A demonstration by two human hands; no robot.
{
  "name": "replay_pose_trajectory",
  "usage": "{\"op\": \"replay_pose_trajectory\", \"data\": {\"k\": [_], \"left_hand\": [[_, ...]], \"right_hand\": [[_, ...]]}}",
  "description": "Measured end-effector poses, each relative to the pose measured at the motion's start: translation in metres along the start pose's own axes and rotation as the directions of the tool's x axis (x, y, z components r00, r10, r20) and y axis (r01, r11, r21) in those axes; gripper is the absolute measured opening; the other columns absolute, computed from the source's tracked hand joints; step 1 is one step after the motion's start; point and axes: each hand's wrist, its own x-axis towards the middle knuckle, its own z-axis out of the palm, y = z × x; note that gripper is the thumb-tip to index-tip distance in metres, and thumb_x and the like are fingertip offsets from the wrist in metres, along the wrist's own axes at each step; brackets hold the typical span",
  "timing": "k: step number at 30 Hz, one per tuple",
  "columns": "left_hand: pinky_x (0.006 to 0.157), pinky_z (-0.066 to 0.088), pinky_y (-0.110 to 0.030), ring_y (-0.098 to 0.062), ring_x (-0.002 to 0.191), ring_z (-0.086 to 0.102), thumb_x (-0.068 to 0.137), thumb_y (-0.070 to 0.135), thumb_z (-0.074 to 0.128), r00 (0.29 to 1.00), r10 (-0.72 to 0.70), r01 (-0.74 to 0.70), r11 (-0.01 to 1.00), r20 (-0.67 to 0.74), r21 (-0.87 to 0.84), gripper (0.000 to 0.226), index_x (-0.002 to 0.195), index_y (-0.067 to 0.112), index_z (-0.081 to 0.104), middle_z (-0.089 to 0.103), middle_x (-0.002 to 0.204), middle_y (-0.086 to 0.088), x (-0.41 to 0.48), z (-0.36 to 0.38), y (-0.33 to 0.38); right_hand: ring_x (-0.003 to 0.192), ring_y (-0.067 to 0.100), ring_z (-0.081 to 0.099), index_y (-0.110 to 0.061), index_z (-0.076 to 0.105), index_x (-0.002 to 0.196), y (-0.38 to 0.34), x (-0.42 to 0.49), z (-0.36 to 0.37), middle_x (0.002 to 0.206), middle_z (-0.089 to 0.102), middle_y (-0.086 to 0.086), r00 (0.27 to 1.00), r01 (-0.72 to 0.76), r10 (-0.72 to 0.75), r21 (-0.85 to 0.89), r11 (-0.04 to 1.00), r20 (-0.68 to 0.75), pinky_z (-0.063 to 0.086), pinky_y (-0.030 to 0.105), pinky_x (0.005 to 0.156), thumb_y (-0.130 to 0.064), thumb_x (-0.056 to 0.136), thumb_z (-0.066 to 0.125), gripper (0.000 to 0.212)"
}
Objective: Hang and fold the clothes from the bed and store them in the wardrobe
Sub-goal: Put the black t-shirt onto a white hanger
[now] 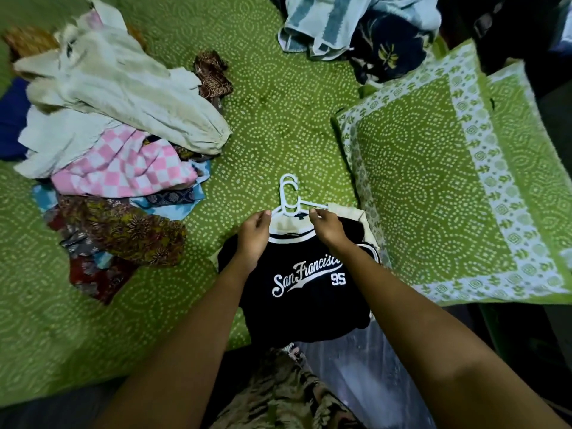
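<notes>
hanger at the collar, a hand on each shoulder

the black shirt (305,292) lies flat at the near edge of the bed (278,97), its long axis running straight away from the person: hem close to the body, neckline farthest off. the white hanger (290,196) sits at that neckline, hook pointing away, its bar crossing left to right between the hands. the left hand (253,238) has its fingers curled over the shirt's left shoulder; the right hand (328,228) pinches the neckline on the right, where the hanger's arm runs. both are equally near, one per shoulder. the step looks like seating the hanger inside the shoulders. the clothes pile (117,134) waits to the left, a pillow (433,181) to the right.
</notes>
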Motion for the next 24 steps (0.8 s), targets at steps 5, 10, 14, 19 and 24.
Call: {"op": "replay_pose_trajectory", "data": {"k": [5, 10, 14, 19, 24], "left_hand": [[0.103, 0.032, -0.034, -0.026, 0.126, 0.046, 0.101, 0.041, 0.03, 0.991, -0.115, 0.128, 0.963, 0.068, -0.236, 0.053, 0.136, 0.003, 0.043, 0.048, 0.138, -0.013, -0.012, 0.001, 0.013], [0.107, 0.03, -0.037, -0.028, 0.127, 0.045, 0.1, 0.044, 0.026, 0.995, -0.08, 0.092, 0.961, 0.058, -0.259, 0.057, 0.137, 0.003, 0.042, 0.046, 0.14, -0.014, -0.039, -0.003, 0.015], [0.108, 0.029, -0.039, -0.027, 0.126, 0.045, 0.1, 0.045, 0.026, 0.998, -0.026, 0.039, 0.963, 0.052, -0.268, 0.058, 0.137, 0.004, 0.043, 0.047, 0.139, -0.014, -0.076, -0.012, 0.01], [0.1, 0.031, -0.033, -0.027, 0.126, 0.045, 0.1, 0.047, 0.025, 0.997, 0.08, -0.071, 0.952, 0.018, -0.297, 0.059, 0.136, 0.004, 0.044, 0.048, 0.138, -0.015, -0.14, -0.028, -0.002], [0.099, 0.033, -0.032, -0.028, 0.127, 0.045, 0.1, 0.046, 0.026, 0.981, 0.194, -0.191, 0.914, -0.028, -0.359, 0.059, 0.138, 0.004, 0.041, 0.046, 0.139, -0.016, -0.216, -0.053, -0.015]], "right_hand": [[0.129, 0.031, 0.043, -0.001, 0.041, 0.138, -0.009, -0.015, 0.006, 0.139, 0.047, 0.017, 0.997, -0.08, 0.074, 0.243, 0.967, 0.034, 0.035, 0.044, 0.108, -0.04, 0.101, 0.034, 0.055], [0.13, 0.031, 0.041, -0.002, 0.04, 0.139, -0.014, -0.047, 0.007, 0.142, 0.044, 0.017, 0.999, -0.047, 0.043, 0.297, 0.954, 0.023, 0.032, 0.046, 0.11, -0.044, 0.1, 0.032, 0.058], [0.13, 0.032, 0.042, -0.001, 0.04, 0.139, -0.009, -0.085, 0.008, 0.142, 0.044, 0.018, 1.0, 0.007, -0.004, 0.308, 0.951, -0.009, 0.033, 0.047, 0.109, -0.043, 0.1, 0.033, 0.057], [0.126, 0.036, 0.046, 0.006, 0.041, 0.135, 0.002, -0.151, 0.016, 0.137, 0.047, 0.024, 0.993, 0.115, -0.102, 0.341, 0.933, -0.054, 0.034, 0.049, 0.109, -0.041, 0.101, 0.032, 0.058], [0.128, 0.052, 0.031, 0.016, 0.031, 0.132, 0.006, -0.233, 0.031, 0.136, 0.032, 0.039, 0.974, 0.224, -0.213, 0.388, 0.894, -0.071, 0.023, 0.06, 0.108, -0.038, 0.102, 0.03, 0.061]]}}
